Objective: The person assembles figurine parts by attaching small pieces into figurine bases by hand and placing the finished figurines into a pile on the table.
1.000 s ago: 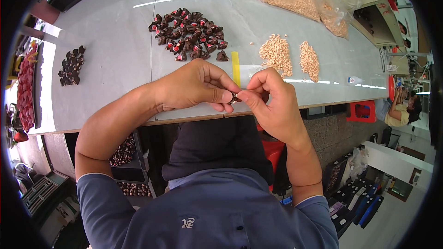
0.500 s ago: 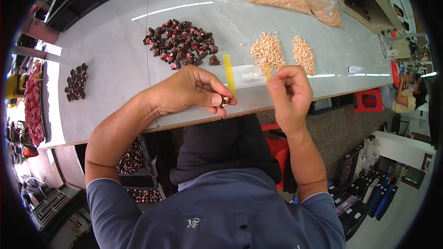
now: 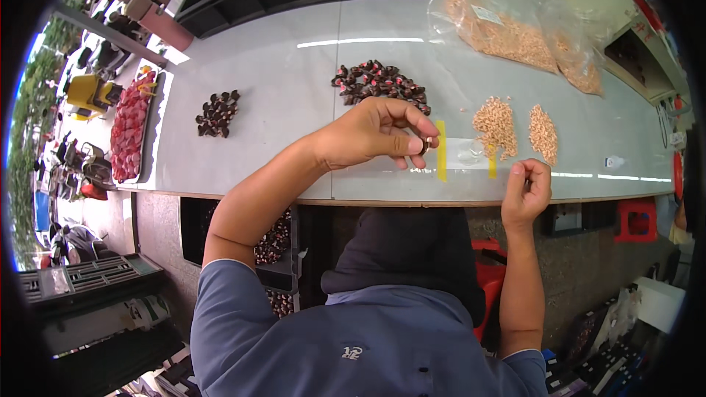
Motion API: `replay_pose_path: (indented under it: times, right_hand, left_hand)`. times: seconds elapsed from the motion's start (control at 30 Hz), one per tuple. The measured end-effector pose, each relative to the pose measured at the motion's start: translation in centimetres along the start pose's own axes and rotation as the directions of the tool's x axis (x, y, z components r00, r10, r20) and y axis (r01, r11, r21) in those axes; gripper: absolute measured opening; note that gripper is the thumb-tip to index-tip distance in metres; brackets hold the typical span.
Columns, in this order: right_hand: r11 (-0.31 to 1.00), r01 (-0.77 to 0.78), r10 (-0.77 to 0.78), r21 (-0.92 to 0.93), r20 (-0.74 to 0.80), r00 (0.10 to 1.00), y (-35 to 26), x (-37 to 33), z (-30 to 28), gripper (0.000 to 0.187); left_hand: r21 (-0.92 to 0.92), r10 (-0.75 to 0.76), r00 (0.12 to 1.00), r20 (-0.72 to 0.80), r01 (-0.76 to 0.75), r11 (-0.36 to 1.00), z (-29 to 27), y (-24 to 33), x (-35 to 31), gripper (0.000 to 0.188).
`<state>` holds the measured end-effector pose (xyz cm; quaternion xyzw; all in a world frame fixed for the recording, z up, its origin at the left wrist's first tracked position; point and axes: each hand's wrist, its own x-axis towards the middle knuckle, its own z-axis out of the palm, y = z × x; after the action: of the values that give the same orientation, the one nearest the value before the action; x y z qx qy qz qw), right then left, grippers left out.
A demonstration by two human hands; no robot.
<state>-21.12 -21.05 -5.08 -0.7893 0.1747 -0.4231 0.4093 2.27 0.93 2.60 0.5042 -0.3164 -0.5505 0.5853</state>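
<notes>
Partly, the left hand (image 3: 371, 132) hides the dark heap (image 3: 379, 81).

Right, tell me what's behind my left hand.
Beyond your left hand lies a pile of dark pieces, several showing red, on the grey table. The hand covers part of the pile's near side, so any pieces there can't be seen.

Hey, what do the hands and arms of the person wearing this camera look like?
The left hand and right hand are both ungloved, with no watch or bracelet in sight. The short sleeves are blue-grey with thin pale edges.
</notes>
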Motion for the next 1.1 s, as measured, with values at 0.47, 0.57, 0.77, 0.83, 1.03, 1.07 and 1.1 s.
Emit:
replay_pose_path:
  times: [0.47,0.57,0.77,0.83,1.03,1.07,1.1]
  right_hand:
    - [0.999,0.041,-0.042,0.036,0.036,0.998,-0.1,0.4,0.4,0.014]
    - [0.998,0.055,-0.056,0.031,0.035,0.998,-0.2,0.4,0.3,0.014]
    - [0.997,0.075,-0.076,0.019,0.044,0.996,-0.2,0.5,0.3,0.015]
    - [0.996,0.092,-0.092,0.006,0.050,0.994,-0.3,0.5,0.2,0.015]
    - [0.997,0.072,-0.071,-0.018,0.036,0.997,-0.3,0.4,0.2,0.014]
    - [0.997,0.076,-0.075,-0.023,0.049,0.996,-0.3,0.4,0.3,0.014]
    - [0.997,0.078,-0.076,-0.029,0.062,0.995,-0.3,0.5,0.3,0.013]
  left_hand:
    - [0.790,0.763,0.574,-0.297,0.597,-0.142,-15.0,-1.7,-12.4,0.028]
    - [0.727,0.753,0.546,-0.366,0.673,-0.135,-15.4,-2.2,-13.8,0.027]
    - [0.718,0.755,0.528,-0.389,0.687,-0.111,-13.5,-1.8,-12.9,0.030]
    - [0.905,0.710,0.595,-0.377,0.398,0.147,-12.0,-1.0,-10.0,0.034]
    - [0.954,0.533,0.813,-0.234,0.087,0.287,-8.6,0.6,-0.8,0.040]
    - [0.970,0.505,0.848,-0.162,0.043,0.240,-8.7,0.7,0.6,0.041]
    - [0.981,0.471,0.878,-0.088,-0.005,0.193,-8.8,0.9,1.7,0.042]
